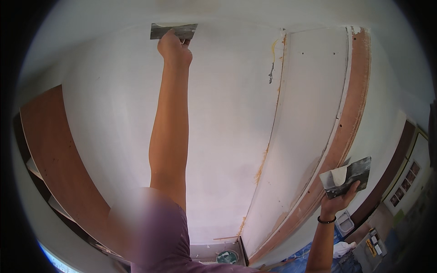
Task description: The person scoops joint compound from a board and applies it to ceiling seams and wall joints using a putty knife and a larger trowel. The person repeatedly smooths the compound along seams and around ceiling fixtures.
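Observation:
My left arm reaches straight up, and my left hand [173, 48] is closed around a wide putty knife [159, 32]. Its dark, rectangular metal blade lies at the top of the white wall [223, 113], close by the ceiling, with a pale strip of putty along its upper edge. Lower and to the right, my right hand [337, 202] grips a second wide putty knife [359, 172], its blade tilted and facing up. A lump of off-white putty [339, 175] sits on that blade. The fingers behind it are partly hidden. A dark bracelet circles my right wrist.
Yellow wires [273, 50] stick out of the wall. A reddish-brown board [348, 123] edges the recess at right; a brown wooden panel with shelves [57, 132] stands at left. Below are a round container [226, 257], blue sheeting [298, 255] and a small table with tools [371, 248].

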### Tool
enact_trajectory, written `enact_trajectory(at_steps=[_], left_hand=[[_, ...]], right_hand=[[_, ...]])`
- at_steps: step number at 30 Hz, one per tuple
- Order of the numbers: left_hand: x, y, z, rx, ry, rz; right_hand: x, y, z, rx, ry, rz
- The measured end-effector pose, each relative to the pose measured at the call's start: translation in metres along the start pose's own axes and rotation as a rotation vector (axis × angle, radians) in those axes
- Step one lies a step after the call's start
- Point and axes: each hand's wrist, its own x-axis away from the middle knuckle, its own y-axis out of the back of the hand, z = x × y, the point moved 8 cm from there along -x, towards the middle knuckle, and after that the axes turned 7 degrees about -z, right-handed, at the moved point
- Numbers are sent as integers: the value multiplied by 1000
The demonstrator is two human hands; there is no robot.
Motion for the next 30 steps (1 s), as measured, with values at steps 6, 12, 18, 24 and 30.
enact_trajectory(at_steps=[6, 12, 18, 24, 30], left_hand=[[-29, -27, 13, 36, 65, 92], [12, -59, -34, -87, -17, 98], [104, -94, -72, -153, -351, 297], [66, -33, -7, -29, -108, 81], [20, -42, 85, 86, 130, 18]], right_hand=[[-5, 12, -6, -3, 48, -2], [0, -1, -4, -26, 15, 21], [4, -8, 5, -39, 11, -9], [9, -19, 2, -75, -5, 50], [7, -16, 7, -37, 16, 29]])
